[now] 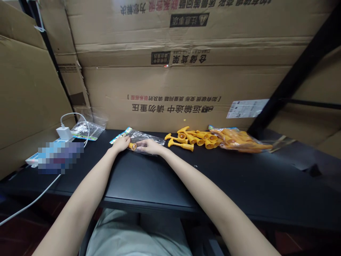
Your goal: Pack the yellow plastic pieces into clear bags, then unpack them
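Observation:
A clear plastic bag (141, 136) with a blue-green printed header lies on the black table under both hands. My left hand (121, 143) is closed at the header end, around a yellow plastic T-handled piece (132, 146) whose flared end pokes out toward the right. Whether this piece is inside the bag or on top of it, I cannot tell. My right hand (149, 146) rests on the bag, its bent fingers at the film beside the flared end. Right of it lies a loose pile of similar yellow T-handled pieces (199, 138).
A filled bag of yellow pieces (237, 139) stands right of the pile. Flat clear bags (89, 128) lie at the back left, near a white charger (64, 133) and its cable on a power strip (33, 160). Cardboard (165, 81) walls the back.

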`<state>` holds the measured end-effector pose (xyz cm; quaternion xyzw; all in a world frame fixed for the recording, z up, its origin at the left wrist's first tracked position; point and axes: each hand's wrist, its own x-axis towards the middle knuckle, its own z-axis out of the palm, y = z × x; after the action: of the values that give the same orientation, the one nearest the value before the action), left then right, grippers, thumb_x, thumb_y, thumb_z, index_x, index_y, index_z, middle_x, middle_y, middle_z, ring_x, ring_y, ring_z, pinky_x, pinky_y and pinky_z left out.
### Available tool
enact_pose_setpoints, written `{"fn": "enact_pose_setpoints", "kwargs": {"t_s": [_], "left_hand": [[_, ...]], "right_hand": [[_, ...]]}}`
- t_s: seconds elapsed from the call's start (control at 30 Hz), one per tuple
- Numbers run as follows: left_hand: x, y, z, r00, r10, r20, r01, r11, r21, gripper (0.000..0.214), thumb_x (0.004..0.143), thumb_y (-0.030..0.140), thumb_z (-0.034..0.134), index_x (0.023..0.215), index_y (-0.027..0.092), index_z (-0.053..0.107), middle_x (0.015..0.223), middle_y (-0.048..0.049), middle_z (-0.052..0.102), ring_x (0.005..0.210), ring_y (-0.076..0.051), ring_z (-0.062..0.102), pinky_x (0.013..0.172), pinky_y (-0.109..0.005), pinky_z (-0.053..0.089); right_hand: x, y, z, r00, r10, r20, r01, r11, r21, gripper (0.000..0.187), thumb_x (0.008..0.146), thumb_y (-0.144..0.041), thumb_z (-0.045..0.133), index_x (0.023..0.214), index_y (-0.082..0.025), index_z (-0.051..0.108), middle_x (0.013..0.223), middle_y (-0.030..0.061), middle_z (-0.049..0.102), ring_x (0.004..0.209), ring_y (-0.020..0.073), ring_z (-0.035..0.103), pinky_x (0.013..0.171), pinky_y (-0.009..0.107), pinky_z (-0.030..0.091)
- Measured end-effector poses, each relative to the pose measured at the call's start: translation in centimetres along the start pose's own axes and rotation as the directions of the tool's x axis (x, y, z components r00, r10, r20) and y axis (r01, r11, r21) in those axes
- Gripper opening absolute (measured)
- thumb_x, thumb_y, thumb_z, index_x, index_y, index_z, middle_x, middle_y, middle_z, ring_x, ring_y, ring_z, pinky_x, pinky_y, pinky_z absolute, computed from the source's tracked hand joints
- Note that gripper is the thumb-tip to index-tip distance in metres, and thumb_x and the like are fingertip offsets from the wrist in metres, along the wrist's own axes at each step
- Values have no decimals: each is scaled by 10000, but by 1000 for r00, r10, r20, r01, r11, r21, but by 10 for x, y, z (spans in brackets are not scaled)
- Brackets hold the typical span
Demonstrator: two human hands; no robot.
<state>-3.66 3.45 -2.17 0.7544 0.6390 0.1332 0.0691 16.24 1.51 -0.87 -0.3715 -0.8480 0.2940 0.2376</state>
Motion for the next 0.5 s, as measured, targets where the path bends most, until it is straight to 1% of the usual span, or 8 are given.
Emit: {"fn": "enact_pose_setpoints", "kwargs": {"t_s": [0.1,0.17,0.2,0.23,0.3,0.4,0.47,0.5], "left_hand": [[-3,-4,-3,999,-35,-37,36,998,45,428,927,270,252,1110,201,633,1359,-61,531,1336,-205,387,1087,-360,306],[-5,-6,-5,994,-74,-76,79,995,64,434,923,260,238,1061,192,643,1283,-84,586,1279,-219,454,1045,-365,354],[-7,-7,-5,990,-102,-97,109,992,70,434,920,257,235,1041,189,646,1252,-92,603,1249,-226,482,1028,-368,370],[-8,-8,-6,984,-132,-118,141,987,74,433,917,256,235,1026,186,648,1233,-98,611,1226,-232,501,1018,-370,377],[-9,-8,-6,973,-176,-149,190,979,80,431,912,261,239,1008,180,652,1223,-102,614,1196,-240,520,1009,-367,382],[-10,-9,-6,969,-187,-159,204,974,95,436,910,273,238,996,178,655,1199,-99,624,1155,-245,546,987,-361,396],[-10,-9,-5,970,-190,-155,206,973,99,438,912,280,237,1001,178,654,1191,-102,625,1125,-250,562,965,-367,412],[-10,-9,-5,970,-191,-153,207,973,100,438,914,283,237,1002,178,654,1186,-104,627,1115,-251,566,958,-369,416]], "right_hand": [[-18,0,-26,989,73,-127,-103,964,-246,235,807,-210,612,1012,-170,720,1030,90,717,928,212,668,840,293,482],[-34,2,-46,964,126,-236,-212,897,-388,216,851,-210,544,967,-179,725,995,89,721,920,208,665,826,293,476],[-42,3,-56,935,169,-312,-301,843,-446,233,872,-224,509,953,-177,722,974,96,721,922,218,662,818,305,473],[-49,5,-65,892,217,-396,-405,772,-489,253,885,-233,480,959,-174,715,970,106,718,933,232,658,813,321,470],[-61,8,-79,819,307,-485,-556,633,-539,287,895,-226,440,992,-148,699,996,138,704,966,258,647,810,346,463],[-69,10,-88,745,450,-492,-667,485,-566,294,870,-203,469,1049,-91,673,1056,199,673,1014,291,628,811,365,458],[-70,10,-87,730,515,-449,-676,443,-589,316,838,-175,510,1106,-70,640,1106,218,650,1047,302,613,818,370,456],[-70,9,-85,735,530,-422,-664,438,-606,345,825,-153,520,1144,-62,613,1130,223,638,1064,305,604,824,373,455]]}}
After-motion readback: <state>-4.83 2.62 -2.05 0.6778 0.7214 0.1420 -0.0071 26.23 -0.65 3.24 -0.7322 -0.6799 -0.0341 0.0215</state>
